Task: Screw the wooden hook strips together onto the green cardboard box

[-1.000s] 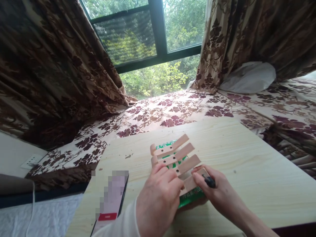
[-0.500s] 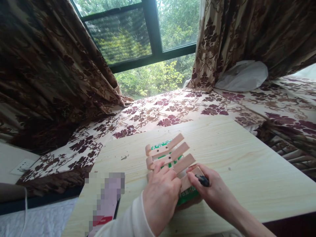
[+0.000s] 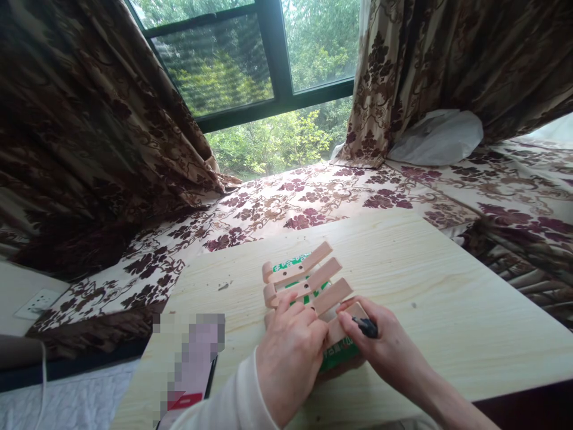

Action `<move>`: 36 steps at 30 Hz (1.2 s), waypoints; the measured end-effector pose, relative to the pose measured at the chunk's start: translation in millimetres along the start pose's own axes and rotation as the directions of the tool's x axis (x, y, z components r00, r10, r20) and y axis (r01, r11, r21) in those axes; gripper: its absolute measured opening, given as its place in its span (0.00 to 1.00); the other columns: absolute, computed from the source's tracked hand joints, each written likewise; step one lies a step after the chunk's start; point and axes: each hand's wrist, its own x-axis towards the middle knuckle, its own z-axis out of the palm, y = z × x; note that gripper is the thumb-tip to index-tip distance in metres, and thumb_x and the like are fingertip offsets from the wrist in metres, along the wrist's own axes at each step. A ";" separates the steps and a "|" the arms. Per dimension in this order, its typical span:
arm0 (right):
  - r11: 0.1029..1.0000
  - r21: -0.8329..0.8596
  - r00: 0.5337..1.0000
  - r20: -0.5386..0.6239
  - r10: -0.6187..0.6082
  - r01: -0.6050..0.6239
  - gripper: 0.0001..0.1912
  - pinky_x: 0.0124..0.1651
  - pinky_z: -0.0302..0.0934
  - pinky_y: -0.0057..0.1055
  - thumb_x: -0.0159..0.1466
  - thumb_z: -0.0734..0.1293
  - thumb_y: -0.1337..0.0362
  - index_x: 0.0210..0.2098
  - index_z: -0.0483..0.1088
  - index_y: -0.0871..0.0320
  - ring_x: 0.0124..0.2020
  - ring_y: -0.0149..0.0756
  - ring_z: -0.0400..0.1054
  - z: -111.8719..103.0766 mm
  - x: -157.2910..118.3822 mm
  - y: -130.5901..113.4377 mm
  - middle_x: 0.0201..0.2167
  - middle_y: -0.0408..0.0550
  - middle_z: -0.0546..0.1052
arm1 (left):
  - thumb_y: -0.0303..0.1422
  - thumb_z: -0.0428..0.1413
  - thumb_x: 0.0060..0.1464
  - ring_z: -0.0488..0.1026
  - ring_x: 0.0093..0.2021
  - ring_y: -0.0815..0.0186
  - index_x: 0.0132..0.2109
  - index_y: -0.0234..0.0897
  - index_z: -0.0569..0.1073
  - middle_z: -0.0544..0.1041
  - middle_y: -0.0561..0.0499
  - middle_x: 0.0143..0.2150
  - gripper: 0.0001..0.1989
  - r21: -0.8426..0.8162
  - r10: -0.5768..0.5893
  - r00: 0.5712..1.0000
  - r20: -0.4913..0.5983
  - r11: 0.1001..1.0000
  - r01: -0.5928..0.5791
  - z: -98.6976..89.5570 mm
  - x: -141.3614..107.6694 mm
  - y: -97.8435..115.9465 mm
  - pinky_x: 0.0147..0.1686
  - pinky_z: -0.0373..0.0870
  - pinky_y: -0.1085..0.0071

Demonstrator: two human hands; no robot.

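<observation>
Several bent pale wooden pieces (image 3: pixel 321 275) lie side by side, angled up to the right, with small dark holes or dots along them. Under them is a green-and-white printed pack (image 3: pixel 342 353). My left hand (image 3: pixel 293 352) bends over the nearer wooden pieces, its fingers curled and pressing on them; their rounded left ends stick out past it. My right hand (image 3: pixel 380 337) is closed around a slim black tool (image 3: pixel 366 326) like a pen or small knife; its working tip is hidden. That hand's fingertips touch the nearest wooden piece at its right end.
The pale wood-grain table (image 3: pixel 447 310) carries small dark crumbs (image 3: pixel 225 286). A flat, pixelated item with a red patch (image 3: pixel 190 400) lies to the left. Beyond are a floral-covered ledge (image 3: pixel 295 197), patterned curtains (image 3: pixel 371 107), a window and a white plastic bag (image 3: pixel 441 138).
Both hands keep nearly the same pose on the wooden pieces. The whole view has shifted very slightly.
</observation>
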 end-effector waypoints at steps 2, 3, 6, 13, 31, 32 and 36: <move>1.000 0.000 1.000 0.003 -0.005 0.005 0.12 0.26 0.56 0.27 0.63 0.58 0.58 0.27 0.65 0.58 0.22 0.32 0.62 -0.6 0.5 -1.2 0.20 0.42 0.68 | 0.24 0.51 0.49 0.68 0.35 0.67 0.27 0.42 0.67 0.71 0.57 0.27 0.08 0.004 -0.001 1.000 -0.004 1.000 0.001 -0.8 0.4 0.3 0.56 0.55 0.57; 1.000 -0.002 1.000 0.004 -0.010 0.010 0.12 0.26 0.57 0.27 0.63 0.58 0.58 0.27 0.65 0.58 0.22 0.32 0.63 -0.9 0.8 -1.9 0.20 0.42 0.69 | 0.24 0.51 0.49 0.68 0.35 0.67 0.28 0.42 0.67 0.71 0.57 0.27 0.07 0.009 -0.004 1.000 -0.007 1.000 0.004 -1.4 0.5 0.6 0.56 0.55 0.56; 1.000 -0.008 1.000 0.003 -0.021 0.021 0.12 0.27 0.57 0.27 0.62 0.59 0.59 0.27 0.65 0.57 0.22 0.32 0.63 -1.8 1.4 -3.5 0.20 0.42 0.70 | 0.24 0.51 0.48 0.68 0.35 0.65 0.28 0.41 0.67 0.72 0.56 0.28 0.06 0.026 -0.013 1.000 -0.023 1.000 0.014 -3.3 0.5 1.6 0.54 0.56 0.54; 1.000 0.010 1.000 0.016 -0.007 0.007 0.12 0.27 0.57 0.27 0.63 0.59 0.58 0.27 0.66 0.58 0.23 0.32 0.63 -1.6 0.4 -1.5 0.21 0.42 0.70 | 0.24 0.52 0.44 0.67 0.32 0.67 0.26 0.41 0.64 0.70 0.58 0.25 0.07 0.018 -0.031 0.998 -0.055 0.999 0.032 -1.6 1.6 1.1 0.52 0.57 0.57; 1.000 0.000 1.000 0.016 0.004 -0.004 0.14 0.26 0.56 0.27 0.64 0.58 0.56 0.28 0.65 0.58 0.22 0.32 0.63 -0.5 0.4 1.0 0.20 0.42 0.69 | 0.25 0.51 0.50 0.66 0.36 0.66 0.28 0.43 0.67 0.71 0.58 0.28 0.07 -0.015 -0.031 0.999 0.025 0.999 0.031 -1.0 -2.1 -0.8 0.58 0.50 0.53; 1.000 0.002 1.000 0.017 0.007 -0.007 0.14 0.27 0.56 0.27 0.64 0.58 0.55 0.28 0.65 0.58 0.23 0.32 0.63 -0.5 0.4 1.1 0.20 0.42 0.69 | 0.25 0.51 0.50 0.66 0.37 0.66 0.28 0.43 0.67 0.71 0.58 0.28 0.07 -0.017 -0.032 0.999 0.028 0.999 0.033 -1.2 -1.8 -0.7 0.58 0.50 0.53; 1.000 0.002 0.999 0.026 0.022 -0.022 0.15 0.27 0.56 0.28 0.64 0.58 0.55 0.29 0.65 0.58 0.23 0.33 0.62 -0.7 0.1 1.2 0.21 0.42 0.69 | 0.26 0.50 0.51 0.67 0.36 0.66 0.28 0.43 0.67 0.70 0.58 0.27 0.07 -0.020 -0.024 0.999 0.025 0.999 0.025 0.0 -0.6 -0.2 0.58 0.50 0.53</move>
